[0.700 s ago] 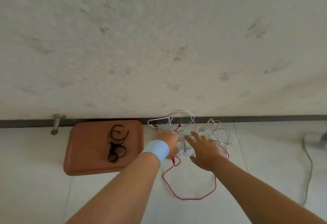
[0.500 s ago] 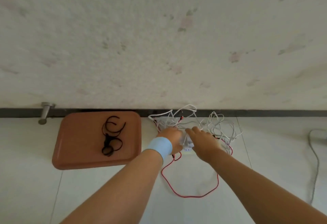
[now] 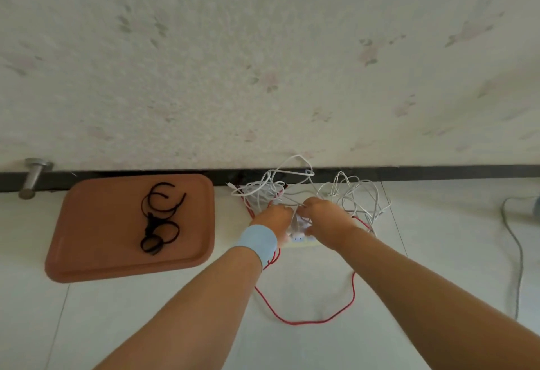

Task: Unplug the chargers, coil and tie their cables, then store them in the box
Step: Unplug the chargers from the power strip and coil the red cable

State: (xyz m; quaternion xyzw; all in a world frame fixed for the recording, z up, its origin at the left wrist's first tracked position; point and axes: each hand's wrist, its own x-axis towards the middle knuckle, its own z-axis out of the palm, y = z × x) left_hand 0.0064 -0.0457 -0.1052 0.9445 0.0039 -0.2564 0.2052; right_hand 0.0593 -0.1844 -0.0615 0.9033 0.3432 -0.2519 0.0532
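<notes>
Pale floor tiles [image 3: 438,252] meet a flowered wall [image 3: 263,62]; our brown tray [image 3: 87,252] holds several black ties [image 3: 159,217]; white cables [image 3: 347,194] and one red cable [image 3: 304,322] tangle around both hands; left hand [image 3: 274,219] and right hand [image 3: 327,219] hide the power strip [image 3: 298,238]; whether either is gripping a charger, perhaps, we cannot tell.

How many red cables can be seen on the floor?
1: the red cable loops on the floor in front of the power strip, between both forearms, and runs up into the white tangle; others may be hidden.
</notes>
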